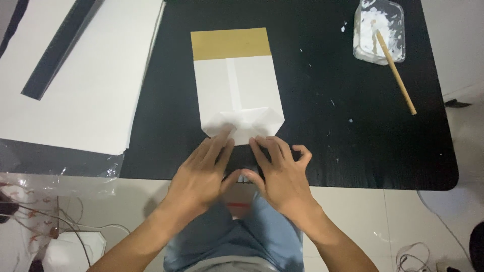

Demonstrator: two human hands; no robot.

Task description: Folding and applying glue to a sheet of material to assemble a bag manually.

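Note:
A flat white paper bag [237,90] with a tan-brown band across its far end lies on the black table [353,141]. Its near end is folded into angled flaps. My left hand [204,174] lies flat with its fingertips pressing the near-left flap. My right hand [280,174] rests beside it, fingers bent, pressing the near-right edge of the fold. Neither hand grips the bag; both only press down on it. The two thumbs nearly touch just below the bag's near edge.
A clear plastic tub of white paste [379,31] with a wooden stick [396,70] leaning out stands at the far right. Large white sheets [75,85] with a black strip [58,50] cover the left. Plastic wrap and wires lie on the floor at the lower left.

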